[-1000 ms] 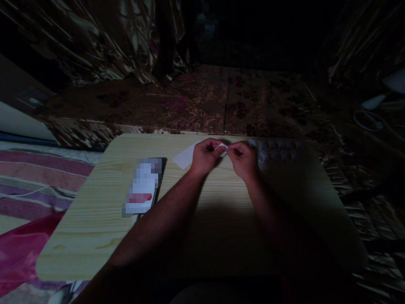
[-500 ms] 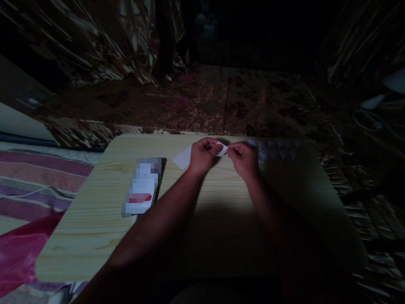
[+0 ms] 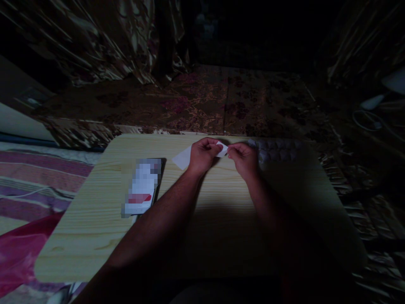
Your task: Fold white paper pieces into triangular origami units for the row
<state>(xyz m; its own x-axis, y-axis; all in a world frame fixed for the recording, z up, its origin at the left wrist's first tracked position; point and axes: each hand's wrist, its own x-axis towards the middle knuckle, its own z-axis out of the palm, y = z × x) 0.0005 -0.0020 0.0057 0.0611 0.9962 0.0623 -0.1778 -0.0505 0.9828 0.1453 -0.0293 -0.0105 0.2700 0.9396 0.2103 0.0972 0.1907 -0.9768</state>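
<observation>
Over table (image 3: 85, 228), left hand (image 3: 201, 158) pinches white paper (image 3: 222, 149); right hand (image 3: 246, 160) seemingly pinches its corner; likely working corner; next needs steadiness.

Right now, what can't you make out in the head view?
Head view:
Whether white sheet and white piece join: left hand covers between.
Right hand: exact contact too small, dark.
Pixelated item: mosaic hides details.
Pink material: cut off by left edge.

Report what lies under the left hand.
White paper juts out left of the left hand, over the wooden table. How far it extends beneath, and anything else covered there, is hidden.
</observation>
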